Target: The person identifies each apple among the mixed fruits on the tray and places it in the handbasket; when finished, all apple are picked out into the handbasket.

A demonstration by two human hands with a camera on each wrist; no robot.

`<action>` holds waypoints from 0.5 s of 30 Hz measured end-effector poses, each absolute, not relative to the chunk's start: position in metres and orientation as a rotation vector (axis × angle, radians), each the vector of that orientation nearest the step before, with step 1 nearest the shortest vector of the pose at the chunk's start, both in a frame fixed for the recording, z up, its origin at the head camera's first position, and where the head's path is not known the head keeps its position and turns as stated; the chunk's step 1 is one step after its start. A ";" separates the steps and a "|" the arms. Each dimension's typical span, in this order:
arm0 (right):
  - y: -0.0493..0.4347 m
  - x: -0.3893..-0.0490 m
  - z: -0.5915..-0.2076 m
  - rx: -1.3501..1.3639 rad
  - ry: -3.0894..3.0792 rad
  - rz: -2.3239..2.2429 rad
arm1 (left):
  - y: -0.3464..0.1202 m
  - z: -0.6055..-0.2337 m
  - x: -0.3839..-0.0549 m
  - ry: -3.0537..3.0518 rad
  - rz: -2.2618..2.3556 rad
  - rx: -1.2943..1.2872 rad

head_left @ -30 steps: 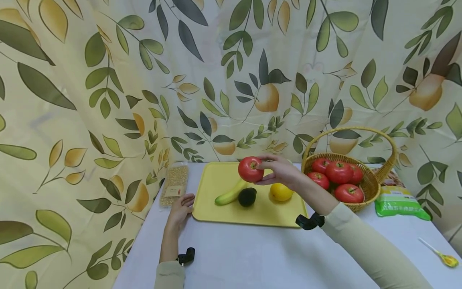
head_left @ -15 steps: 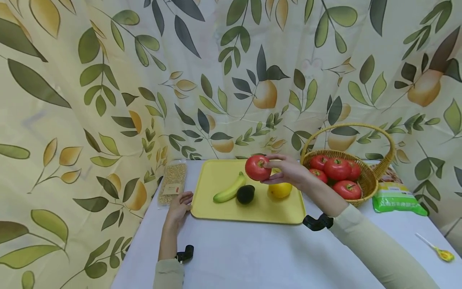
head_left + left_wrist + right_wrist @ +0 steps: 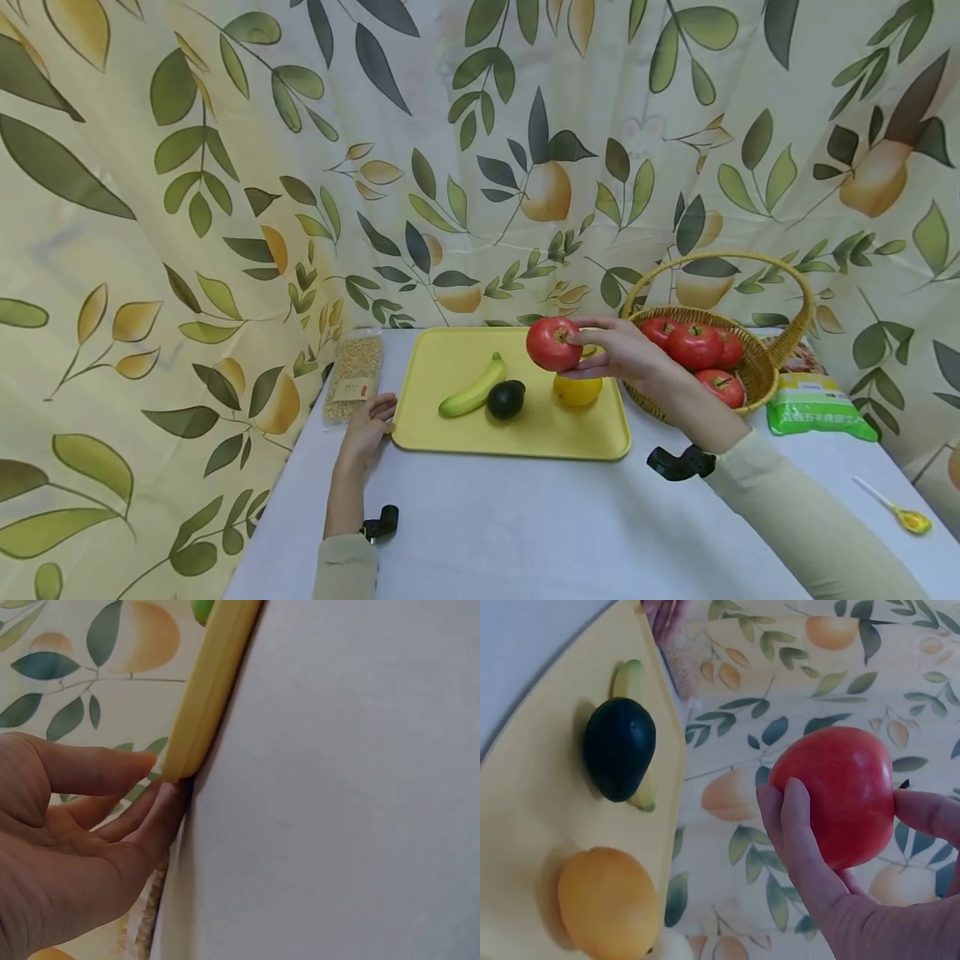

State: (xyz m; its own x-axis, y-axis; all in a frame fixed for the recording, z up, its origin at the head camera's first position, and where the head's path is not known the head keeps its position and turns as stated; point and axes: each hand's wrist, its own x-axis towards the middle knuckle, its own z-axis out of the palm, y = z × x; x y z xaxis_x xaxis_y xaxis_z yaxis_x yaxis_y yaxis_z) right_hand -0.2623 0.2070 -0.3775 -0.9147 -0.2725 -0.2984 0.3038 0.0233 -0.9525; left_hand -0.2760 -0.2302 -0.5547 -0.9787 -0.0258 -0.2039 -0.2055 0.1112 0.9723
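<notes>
My right hand (image 3: 622, 354) grips a red tomato (image 3: 553, 343) in the air over the yellow tray (image 3: 450, 442). In the right wrist view, thumb and fingers press on opposite sides of the tomato (image 3: 840, 795). On the tray lie a banana (image 3: 471, 392) with a greenish tint, a dark avocado (image 3: 506, 400) against it, and a yellow lemon-like fruit (image 3: 576, 390), partly hidden by my right hand. My left hand (image 3: 367, 432) holds the tray's near left corner. In the left wrist view its thumb is at the rim (image 3: 199, 712) and its fingers are below.
A wicker basket (image 3: 765, 375) of several tomatoes (image 3: 695, 346) stands right of the tray, its tall handle arching up. Beside it lies a green and white packet (image 3: 817, 408), and nearer a spoon (image 3: 911, 521). A bag of pale kernels (image 3: 356, 367) lies left of the tray. Patterned cloth hangs behind.
My right hand has carried the tomato rightward over the tray, from above the banana's end toward the lemon-like fruit. The left hand stays at the tray corner. The head view has shifted slightly.
</notes>
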 end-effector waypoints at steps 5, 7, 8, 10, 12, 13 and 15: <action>0.219 -0.258 -0.377 0.073 1.905 -1.968 | -0.229 -0.550 -0.274 2.218 1.993 -0.186; 0.223 -0.257 -0.378 0.086 1.903 -1.976 | -0.228 -0.549 -0.274 2.210 1.996 -0.180; 0.225 -0.257 -0.379 0.092 1.904 -1.979 | -0.228 -0.549 -0.274 2.211 1.995 -0.184; 0.228 -0.256 -0.380 0.103 1.906 -1.986 | -0.228 -0.549 -0.274 2.220 1.989 -0.189; 0.231 -0.255 -0.381 0.106 1.922 -1.982 | -0.229 -0.551 -0.274 2.232 1.981 -0.195; 0.232 -0.255 -0.381 0.106 1.925 -1.982 | -0.229 -0.552 -0.274 2.244 1.972 -0.205; 0.234 -0.254 -0.381 0.104 1.929 -1.981 | -0.230 -0.553 -0.275 2.263 1.955 -0.223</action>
State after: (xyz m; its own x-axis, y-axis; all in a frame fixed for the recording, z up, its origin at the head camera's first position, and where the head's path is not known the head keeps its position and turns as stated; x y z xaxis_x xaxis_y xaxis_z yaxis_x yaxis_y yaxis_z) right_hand -0.2537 0.2345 -0.3807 -0.9281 -0.2109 -0.3070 0.3125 0.0075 -0.9499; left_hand -0.2745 -0.2302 -0.5531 -0.9788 -0.0186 -0.2037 -0.2043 0.1433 0.9684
